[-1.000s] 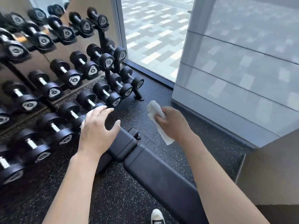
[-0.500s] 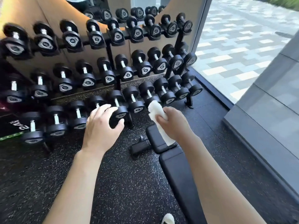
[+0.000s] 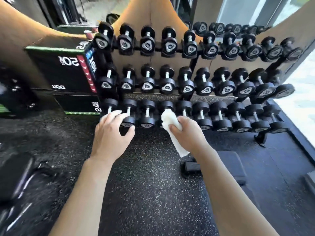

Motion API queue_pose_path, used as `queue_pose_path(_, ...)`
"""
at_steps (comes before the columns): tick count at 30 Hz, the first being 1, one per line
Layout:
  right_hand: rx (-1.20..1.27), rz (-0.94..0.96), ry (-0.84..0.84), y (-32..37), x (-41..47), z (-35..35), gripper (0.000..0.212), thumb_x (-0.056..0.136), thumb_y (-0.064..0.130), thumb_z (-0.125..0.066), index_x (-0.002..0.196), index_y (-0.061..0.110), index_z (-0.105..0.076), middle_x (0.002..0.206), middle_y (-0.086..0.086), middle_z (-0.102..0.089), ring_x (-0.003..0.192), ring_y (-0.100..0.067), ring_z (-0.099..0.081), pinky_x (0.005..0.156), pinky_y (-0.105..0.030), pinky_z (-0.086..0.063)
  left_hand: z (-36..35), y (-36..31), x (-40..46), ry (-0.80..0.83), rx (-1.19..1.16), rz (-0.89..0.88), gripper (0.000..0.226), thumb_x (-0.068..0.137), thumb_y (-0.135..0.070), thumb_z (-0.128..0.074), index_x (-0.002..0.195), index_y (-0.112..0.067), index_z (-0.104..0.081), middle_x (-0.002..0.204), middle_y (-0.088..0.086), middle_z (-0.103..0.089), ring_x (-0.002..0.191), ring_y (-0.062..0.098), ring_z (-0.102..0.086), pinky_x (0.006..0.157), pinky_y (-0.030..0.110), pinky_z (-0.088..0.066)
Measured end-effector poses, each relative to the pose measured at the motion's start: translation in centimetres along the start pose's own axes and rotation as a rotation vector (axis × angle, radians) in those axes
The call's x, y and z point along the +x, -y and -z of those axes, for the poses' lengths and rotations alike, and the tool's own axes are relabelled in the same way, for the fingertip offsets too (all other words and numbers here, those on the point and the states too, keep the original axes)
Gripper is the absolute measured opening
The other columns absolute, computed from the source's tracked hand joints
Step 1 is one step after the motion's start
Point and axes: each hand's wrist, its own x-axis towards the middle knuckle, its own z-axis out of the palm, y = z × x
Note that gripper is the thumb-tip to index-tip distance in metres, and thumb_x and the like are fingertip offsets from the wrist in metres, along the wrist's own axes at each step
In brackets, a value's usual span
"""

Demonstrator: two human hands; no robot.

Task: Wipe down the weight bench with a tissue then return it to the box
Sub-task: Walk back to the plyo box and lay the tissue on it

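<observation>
Right hand (image 3: 187,133) grips a crumpled white tissue (image 3: 172,128), fingers curled round it, held in the air in front of the bottom row of the dumbbell rack (image 3: 192,97). Left hand (image 3: 112,135) is empty, fingers loosely spread, above the speckled rubber floor (image 3: 146,184). The weight bench (image 3: 231,166) lies low at right, partly hidden behind the right forearm.

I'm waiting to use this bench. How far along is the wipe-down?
Whether the bench has been wiped can't be told from its surface. In hand: the right hand grips the white tissue, held in the air in front of the dumbbell rack, off the bench; the left hand holds nothing. Left: returning the tissue to its box, which isn't in view.
</observation>
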Motion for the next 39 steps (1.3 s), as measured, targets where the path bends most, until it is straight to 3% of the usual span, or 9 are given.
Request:
queue_pose_path(8,-0.019,0.153,0.128,10.7,6.2,-8.3,0.039,0.095,0.043,-0.058,0.073,0.013,-0.046,0.075,0.002,-0.053,0.066,-0.016,-0.051,0.054,-0.034,-0.033,5.5,11.3,1.0,-0.100,-0.015,0.232,0.047,0.095,-0.038,-0.068,0.139,-0.019,-0.065,0.150,0.002,-0.056,0.141,0.024,-0.045,0.119,0.050,-0.039)
queue_pose_path(12,-0.006,0.211,0.184,14.3,10.0,-12.0,0.038,0.095,0.041,-0.059,0.076,0.010,-0.050,0.078,-0.001,-0.056,0.069,-0.021,-0.054,0.057,-0.035,-0.040,6.8,15.5,2.0,-0.123,0.014,0.310,0.048,0.097,-0.039,-0.066,0.141,-0.020,-0.063,0.152,0.000,-0.053,0.143,0.022,-0.042,0.121,0.049,-0.037)
queue_pose_path(15,-0.003,0.270,0.230,16.7,13.6,-14.8,0.039,0.095,0.039,-0.060,0.069,0.017,-0.042,0.073,0.001,-0.051,0.061,-0.015,-0.047,0.051,-0.033,-0.029,7.1,18.8,3.9,-0.144,0.040,0.359,0.047,0.098,-0.041,-0.064,0.142,-0.021,-0.062,0.153,-0.003,-0.052,0.143,0.018,-0.040,0.121,0.046,-0.036)
queue_pose_path(19,0.021,0.328,0.276,19.3,20.2,-18.5,0.037,0.096,0.039,-0.059,0.070,0.017,-0.044,0.076,0.000,-0.053,0.066,-0.018,-0.052,0.056,-0.035,-0.038,6.7,22.8,8.5,-0.183,0.074,0.407,0.047,0.098,-0.042,-0.064,0.140,-0.022,-0.063,0.152,-0.003,-0.052,0.142,0.020,-0.043,0.120,0.047,-0.038)
queue_pose_path(24,0.020,0.365,0.332,21.8,30.1,-21.4,0.040,0.097,0.039,-0.059,0.068,0.024,-0.037,0.074,0.006,-0.046,0.063,-0.009,-0.043,0.054,-0.032,-0.028,5.7,26.3,16.7,-0.173,0.096,0.460,0.046,0.097,-0.040,-0.065,0.139,-0.020,-0.064,0.152,-0.002,-0.053,0.141,0.022,-0.043,0.121,0.046,-0.037)
queue_pose_path(30,0.049,0.408,0.364,25.0,41.2,-23.9,0.037,0.099,0.039,-0.058,0.072,0.020,-0.040,0.079,0.002,-0.049,0.069,-0.018,-0.048,0.060,-0.036,-0.030,5.9,29.4,25.9,-0.196,0.116,0.521,0.047,0.099,-0.042,-0.063,0.142,-0.025,-0.061,0.154,-0.006,-0.050,0.145,0.018,-0.038,0.122,0.048,-0.035)
queue_pose_path(39,0.107,0.447,0.388,31.1,49.0,-30.6,0.033,0.097,0.042,-0.058,0.074,0.022,-0.045,0.080,0.004,-0.053,0.068,-0.011,-0.052,0.055,-0.031,-0.033,8.1,37.6,32.8,-0.211,0.151,0.570,0.047,0.099,-0.044,-0.063,0.142,-0.027,-0.060,0.154,-0.009,-0.048,0.144,0.015,-0.037,0.121,0.044,-0.035)
